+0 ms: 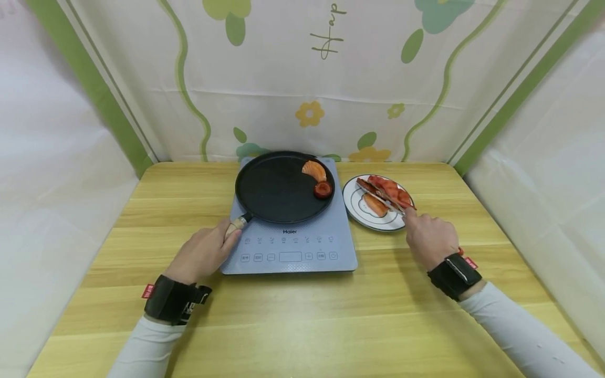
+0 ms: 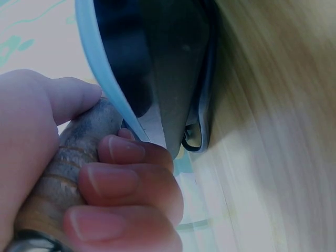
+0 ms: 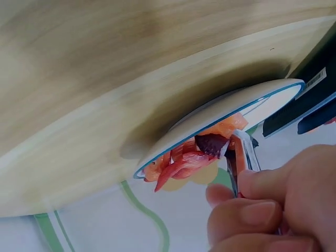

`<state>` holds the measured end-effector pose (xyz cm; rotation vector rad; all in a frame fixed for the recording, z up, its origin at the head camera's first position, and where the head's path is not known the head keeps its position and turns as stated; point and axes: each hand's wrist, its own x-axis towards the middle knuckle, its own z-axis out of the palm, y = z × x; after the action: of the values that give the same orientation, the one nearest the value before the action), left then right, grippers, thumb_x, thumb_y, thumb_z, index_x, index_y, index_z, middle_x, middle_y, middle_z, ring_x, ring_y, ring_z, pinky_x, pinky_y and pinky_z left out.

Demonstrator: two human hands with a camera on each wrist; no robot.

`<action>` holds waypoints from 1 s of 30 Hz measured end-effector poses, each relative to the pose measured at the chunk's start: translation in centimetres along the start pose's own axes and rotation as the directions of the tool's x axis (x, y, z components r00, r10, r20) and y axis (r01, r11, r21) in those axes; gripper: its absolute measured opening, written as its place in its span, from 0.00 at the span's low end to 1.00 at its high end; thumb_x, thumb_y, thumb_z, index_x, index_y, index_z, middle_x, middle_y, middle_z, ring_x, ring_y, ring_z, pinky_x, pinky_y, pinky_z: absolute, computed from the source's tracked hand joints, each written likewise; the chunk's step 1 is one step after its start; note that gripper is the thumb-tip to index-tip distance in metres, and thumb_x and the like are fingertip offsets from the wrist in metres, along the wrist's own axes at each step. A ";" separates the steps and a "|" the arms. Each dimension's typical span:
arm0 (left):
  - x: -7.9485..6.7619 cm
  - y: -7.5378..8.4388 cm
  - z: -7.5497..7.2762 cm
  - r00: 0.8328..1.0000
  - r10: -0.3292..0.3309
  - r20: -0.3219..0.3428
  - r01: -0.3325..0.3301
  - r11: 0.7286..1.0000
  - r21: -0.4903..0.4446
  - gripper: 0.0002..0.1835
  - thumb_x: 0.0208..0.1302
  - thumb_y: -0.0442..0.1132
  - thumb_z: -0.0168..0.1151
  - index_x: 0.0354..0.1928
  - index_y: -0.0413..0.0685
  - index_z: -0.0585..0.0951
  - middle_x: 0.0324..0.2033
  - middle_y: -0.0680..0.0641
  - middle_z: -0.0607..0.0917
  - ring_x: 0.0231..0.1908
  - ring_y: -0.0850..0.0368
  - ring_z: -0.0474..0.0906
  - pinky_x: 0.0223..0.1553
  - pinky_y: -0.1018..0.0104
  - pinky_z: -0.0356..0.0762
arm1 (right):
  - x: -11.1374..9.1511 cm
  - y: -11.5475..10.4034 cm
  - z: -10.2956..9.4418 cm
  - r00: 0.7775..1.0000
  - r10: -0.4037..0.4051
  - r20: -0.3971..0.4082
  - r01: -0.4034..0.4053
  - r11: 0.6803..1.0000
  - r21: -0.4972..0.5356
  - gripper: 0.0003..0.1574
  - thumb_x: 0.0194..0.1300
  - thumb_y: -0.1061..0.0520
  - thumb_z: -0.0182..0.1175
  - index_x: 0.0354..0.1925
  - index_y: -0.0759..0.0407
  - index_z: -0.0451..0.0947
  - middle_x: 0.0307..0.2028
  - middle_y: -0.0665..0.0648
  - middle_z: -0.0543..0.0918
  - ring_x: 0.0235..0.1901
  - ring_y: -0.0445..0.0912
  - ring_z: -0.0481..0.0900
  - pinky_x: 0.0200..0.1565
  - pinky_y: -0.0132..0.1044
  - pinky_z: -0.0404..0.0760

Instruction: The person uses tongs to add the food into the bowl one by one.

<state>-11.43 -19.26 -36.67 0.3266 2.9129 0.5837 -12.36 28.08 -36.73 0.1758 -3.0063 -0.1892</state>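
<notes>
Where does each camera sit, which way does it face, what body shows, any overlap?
Head: on the head, facing forward and down at pan, cooktop and plate; left hand, right hand and forearms show.
Left wrist: facing the gripped pan handle, table at frame right; left thumb and fingers show.
Right wrist: facing plate and tongs, table at top; right fingers show.
Shared: head and right wrist both show plate and tongs.

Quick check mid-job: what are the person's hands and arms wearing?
The left hand and right hand are ungloved. Pale grey-white long sleeves end near the wrists. Each wrist has a wide black strap with a small red tag bearing pale lettering. A red bit beside the right strap is too small to identify.
</notes>
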 end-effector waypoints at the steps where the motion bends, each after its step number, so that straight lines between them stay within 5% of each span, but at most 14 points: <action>1: 0.0 0.0 0.0 1.000 -0.001 0.001 0.001 1.000 0.000 0.19 0.75 0.56 0.42 0.52 0.49 0.68 0.26 0.48 0.74 0.29 0.55 0.73 0.28 0.64 0.64 | 0.0 0.1 0.0 1.000 0.003 -0.003 -0.003 1.000 0.007 0.08 0.71 0.57 0.46 0.41 0.60 0.70 0.16 0.58 0.73 0.12 0.50 0.68 0.10 0.43 0.59; 30: 0.0 -0.2 0.2 1.000 0.006 -0.005 -0.006 1.000 -0.029 0.16 0.75 0.55 0.43 0.48 0.50 0.68 0.23 0.49 0.73 0.25 0.57 0.71 0.26 0.65 0.64 | 0.0 1.5 1.1 0.999 0.010 -0.043 -0.006 0.996 0.089 0.17 0.75 0.47 0.46 0.35 0.57 0.71 0.12 0.54 0.68 0.10 0.48 0.64 0.09 0.41 0.55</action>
<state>-11.42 -19.33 -36.94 0.3304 2.9064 0.6277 -12.64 29.67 -37.61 0.1744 -2.9739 -0.0503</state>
